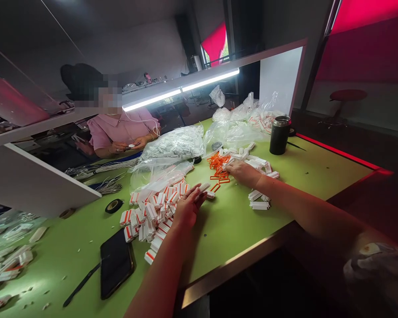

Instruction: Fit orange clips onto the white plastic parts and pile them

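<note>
My left hand [187, 207] is closed around a white plastic connector housing [204, 187], held above the table beside a heap of white housings with orange strips [151, 212]. At the edge of a pile of small orange rectangular frames [216, 161] is my right hand [244, 173], its fingers pinched together; what lies between them is hidden. Loose white housings [259, 206] lie to the right of that hand, and more of them [260, 164] are behind it. One orange frame [215, 187] rests apart, between my two hands.
Clear bags of white parts [175, 143] stand at the back, near a black tumbler [280, 135]. A phone [116, 263], a black tape roll [114, 206] and a thin dark tool [81, 285] lie at left. Across the table, a person in pink [108, 128] handles a small white part.
</note>
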Demonstrator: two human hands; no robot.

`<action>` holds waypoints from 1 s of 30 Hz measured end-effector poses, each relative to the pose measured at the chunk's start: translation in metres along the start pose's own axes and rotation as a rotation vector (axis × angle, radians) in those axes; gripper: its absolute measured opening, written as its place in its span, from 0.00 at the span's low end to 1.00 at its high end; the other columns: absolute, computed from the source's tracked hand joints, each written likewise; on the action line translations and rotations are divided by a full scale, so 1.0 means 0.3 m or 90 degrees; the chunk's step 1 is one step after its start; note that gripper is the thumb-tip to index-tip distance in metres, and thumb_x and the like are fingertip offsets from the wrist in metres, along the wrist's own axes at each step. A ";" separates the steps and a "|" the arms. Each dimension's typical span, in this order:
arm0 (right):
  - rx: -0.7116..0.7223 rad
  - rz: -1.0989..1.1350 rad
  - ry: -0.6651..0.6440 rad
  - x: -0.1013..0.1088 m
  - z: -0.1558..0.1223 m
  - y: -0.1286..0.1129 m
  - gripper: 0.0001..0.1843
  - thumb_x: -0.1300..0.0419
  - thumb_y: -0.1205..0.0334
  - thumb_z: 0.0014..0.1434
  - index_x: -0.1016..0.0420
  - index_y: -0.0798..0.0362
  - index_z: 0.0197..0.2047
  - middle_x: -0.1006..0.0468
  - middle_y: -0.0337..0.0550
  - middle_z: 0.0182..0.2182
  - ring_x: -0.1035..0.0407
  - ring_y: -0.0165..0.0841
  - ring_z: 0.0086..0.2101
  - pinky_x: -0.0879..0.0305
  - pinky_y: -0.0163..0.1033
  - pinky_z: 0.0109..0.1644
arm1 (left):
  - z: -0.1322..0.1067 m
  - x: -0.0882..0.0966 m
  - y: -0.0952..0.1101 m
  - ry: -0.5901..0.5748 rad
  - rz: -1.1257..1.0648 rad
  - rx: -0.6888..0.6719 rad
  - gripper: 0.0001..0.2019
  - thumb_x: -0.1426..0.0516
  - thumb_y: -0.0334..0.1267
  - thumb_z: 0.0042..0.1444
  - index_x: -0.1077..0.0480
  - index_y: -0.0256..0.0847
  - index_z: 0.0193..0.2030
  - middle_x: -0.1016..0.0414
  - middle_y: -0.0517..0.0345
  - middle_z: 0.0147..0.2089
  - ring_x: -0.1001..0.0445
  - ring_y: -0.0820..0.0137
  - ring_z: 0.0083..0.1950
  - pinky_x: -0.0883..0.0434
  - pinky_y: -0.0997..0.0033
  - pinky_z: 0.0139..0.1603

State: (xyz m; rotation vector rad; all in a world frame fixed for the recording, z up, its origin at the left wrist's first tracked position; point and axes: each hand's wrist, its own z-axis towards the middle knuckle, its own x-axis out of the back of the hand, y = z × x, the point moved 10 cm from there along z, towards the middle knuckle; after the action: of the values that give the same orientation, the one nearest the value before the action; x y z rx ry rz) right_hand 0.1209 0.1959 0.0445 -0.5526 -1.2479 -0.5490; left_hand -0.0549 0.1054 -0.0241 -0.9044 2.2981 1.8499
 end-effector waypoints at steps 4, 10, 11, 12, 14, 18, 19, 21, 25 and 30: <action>0.036 0.045 0.094 0.070 -0.035 -0.057 0.11 0.50 0.69 0.69 0.26 0.58 0.44 0.22 0.50 0.38 0.30 0.35 0.39 0.39 0.37 0.45 | -0.032 -0.038 -0.022 -0.008 -0.002 0.055 0.08 0.43 0.25 0.59 0.25 0.31 0.44 0.18 0.45 0.43 0.18 0.71 0.37 0.22 0.75 0.44; 0.151 0.025 0.188 0.120 -0.091 -0.192 0.10 0.48 0.69 0.68 0.26 0.54 0.44 0.23 0.47 0.42 0.30 0.35 0.40 0.39 0.38 0.47 | -0.057 -0.081 -0.055 -0.060 0.012 0.086 0.10 0.43 0.25 0.58 0.25 0.31 0.45 0.18 0.43 0.44 0.18 0.67 0.43 0.24 0.70 0.52; 0.167 0.020 0.193 0.123 -0.097 -0.210 0.10 0.48 0.70 0.68 0.26 0.54 0.44 0.23 0.47 0.43 0.30 0.34 0.41 0.39 0.38 0.47 | -0.060 -0.086 -0.055 -0.068 0.010 0.083 0.10 0.43 0.25 0.58 0.24 0.31 0.45 0.18 0.44 0.45 0.18 0.67 0.43 0.24 0.70 0.53; 0.178 0.014 0.195 0.126 -0.102 -0.223 0.10 0.48 0.70 0.68 0.26 0.54 0.44 0.23 0.47 0.44 0.30 0.34 0.41 0.39 0.38 0.48 | -0.062 -0.092 -0.053 -0.076 0.008 0.079 0.10 0.44 0.26 0.59 0.24 0.31 0.45 0.18 0.44 0.46 0.18 0.67 0.44 0.24 0.70 0.54; 0.191 -0.005 0.191 0.128 -0.107 -0.239 0.10 0.48 0.71 0.67 0.26 0.55 0.44 0.23 0.48 0.44 0.30 0.35 0.41 0.38 0.39 0.48 | -0.067 -0.101 -0.051 -0.079 0.003 0.080 0.10 0.44 0.28 0.60 0.24 0.31 0.45 0.18 0.44 0.48 0.18 0.67 0.44 0.24 0.70 0.54; 0.186 -0.033 0.159 0.121 -0.104 -0.248 0.10 0.48 0.70 0.68 0.25 0.56 0.44 0.23 0.49 0.44 0.30 0.36 0.41 0.37 0.41 0.48 | -0.073 -0.106 -0.057 -0.071 -0.013 0.094 0.10 0.45 0.32 0.62 0.24 0.30 0.43 0.18 0.44 0.46 0.18 0.66 0.44 0.24 0.69 0.52; 0.182 -0.033 0.151 0.118 -0.103 -0.248 0.10 0.48 0.70 0.68 0.25 0.57 0.44 0.23 0.49 0.44 0.30 0.36 0.41 0.37 0.41 0.48 | -0.073 -0.109 -0.057 -0.076 -0.015 0.092 0.10 0.44 0.32 0.62 0.24 0.30 0.43 0.18 0.44 0.46 0.18 0.65 0.45 0.24 0.69 0.52; 0.176 -0.036 0.138 0.112 -0.100 -0.251 0.10 0.48 0.70 0.68 0.25 0.56 0.44 0.23 0.50 0.44 0.30 0.36 0.42 0.37 0.42 0.49 | -0.072 -0.112 -0.058 -0.089 -0.013 0.083 0.09 0.42 0.31 0.59 0.23 0.31 0.44 0.18 0.44 0.46 0.18 0.65 0.45 0.25 0.67 0.55; 0.176 -0.057 0.123 0.101 -0.100 -0.263 0.09 0.47 0.69 0.68 0.25 0.56 0.44 0.24 0.51 0.46 0.30 0.37 0.43 0.37 0.43 0.50 | -0.074 -0.109 -0.061 -0.100 0.000 0.072 0.11 0.39 0.27 0.52 0.23 0.31 0.44 0.17 0.45 0.44 0.18 0.64 0.46 0.28 0.64 0.61; 0.191 -0.062 0.134 0.093 -0.107 -0.271 0.08 0.46 0.69 0.67 0.26 0.56 0.44 0.24 0.50 0.46 0.30 0.37 0.44 0.37 0.42 0.49 | -0.075 -0.101 -0.050 -0.093 0.001 0.043 0.13 0.39 0.26 0.48 0.22 0.31 0.42 0.17 0.46 0.42 0.18 0.64 0.45 0.30 0.60 0.62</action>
State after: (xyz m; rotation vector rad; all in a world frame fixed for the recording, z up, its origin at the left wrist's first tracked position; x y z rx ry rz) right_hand 0.0967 0.1118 0.0715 -0.1768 -1.1336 -0.4771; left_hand -0.0158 0.0957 -0.0192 -0.7328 2.2591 1.7645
